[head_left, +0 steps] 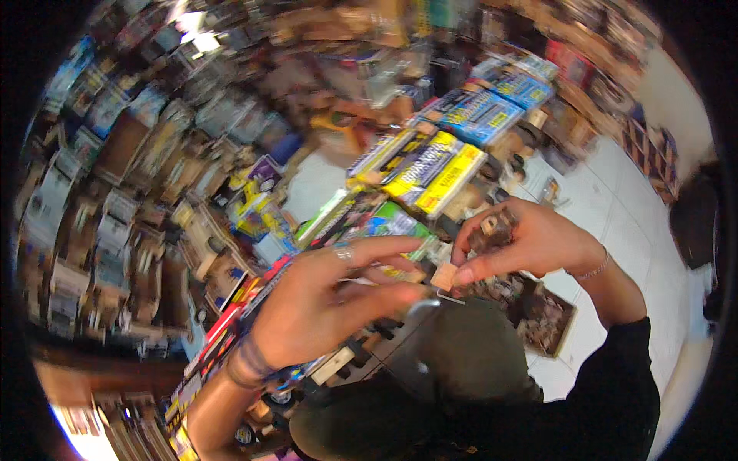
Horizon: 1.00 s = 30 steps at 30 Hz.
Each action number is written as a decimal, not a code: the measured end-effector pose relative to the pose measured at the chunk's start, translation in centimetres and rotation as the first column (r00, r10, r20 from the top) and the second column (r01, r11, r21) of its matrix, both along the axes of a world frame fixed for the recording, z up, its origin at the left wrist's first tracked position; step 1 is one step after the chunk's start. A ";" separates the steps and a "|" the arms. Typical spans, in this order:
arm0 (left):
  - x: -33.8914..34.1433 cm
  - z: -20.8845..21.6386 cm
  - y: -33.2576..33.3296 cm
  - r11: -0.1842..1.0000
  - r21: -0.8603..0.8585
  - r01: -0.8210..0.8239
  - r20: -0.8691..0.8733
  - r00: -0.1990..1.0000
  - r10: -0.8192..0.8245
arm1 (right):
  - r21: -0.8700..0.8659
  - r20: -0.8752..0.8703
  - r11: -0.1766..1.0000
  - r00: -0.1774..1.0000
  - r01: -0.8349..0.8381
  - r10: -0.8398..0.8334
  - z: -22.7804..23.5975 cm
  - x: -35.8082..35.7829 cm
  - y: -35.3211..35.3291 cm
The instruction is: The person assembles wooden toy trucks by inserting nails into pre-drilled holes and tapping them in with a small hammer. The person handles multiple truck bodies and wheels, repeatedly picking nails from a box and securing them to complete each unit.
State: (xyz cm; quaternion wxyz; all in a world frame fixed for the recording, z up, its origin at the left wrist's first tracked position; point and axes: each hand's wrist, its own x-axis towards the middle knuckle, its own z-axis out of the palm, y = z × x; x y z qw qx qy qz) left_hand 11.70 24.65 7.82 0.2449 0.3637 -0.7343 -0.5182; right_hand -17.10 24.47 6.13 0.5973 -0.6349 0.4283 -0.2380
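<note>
My right hand (530,244) is closed, with a small brown, partly see-through bundle (496,229) held in its curled fingers. At its thumb tip is a small pale orange square piece (443,275), apparently pinched there. A thin bent metal wire (450,296) shows just below that piece. My left hand (327,296), with a ring and dark wrist bands, reaches across from the left. Its fingers and thumb are stretched out and apart, their tips close to the pale piece. Blur hides whether they touch it. Both hands are above my dark-clothed lap (477,346).
Beyond my hands, a slanting row of boxes includes a yellow box (434,173) and a blue box (484,115). A tray of brown pieces (546,319) lies on the white tiled floor (603,207) at right. Crowded, blurred goods (115,223) fill the left.
</note>
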 end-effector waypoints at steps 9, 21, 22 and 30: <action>6.3 2.4 0.0 0.965 0.259 -0.030 -0.162 0.984 0.074 | 0.003 -0.083 0.999 0.996 -0.037 0.037 3.6 10.2 -1.0; 20.8 -4.0 3.0 0.882 0.288 -0.374 0.065 0.926 0.371 | -0.197 0.360 0.715 0.728 0.671 -0.584 -1.5 -1.1 -4.1; 21.4 -4.5 3.2 0.895 0.235 -0.380 0.129 0.924 0.359 | -0.173 0.369 0.706 0.710 0.686 -0.599 -2.2 -0.7 -4.0; 22.7 -5.5 3.2 0.932 0.032 -0.362 0.248 0.906 0.343 | -0.063 0.315 0.262 0.269 0.963 -0.910 -3.8 2.5 -0.2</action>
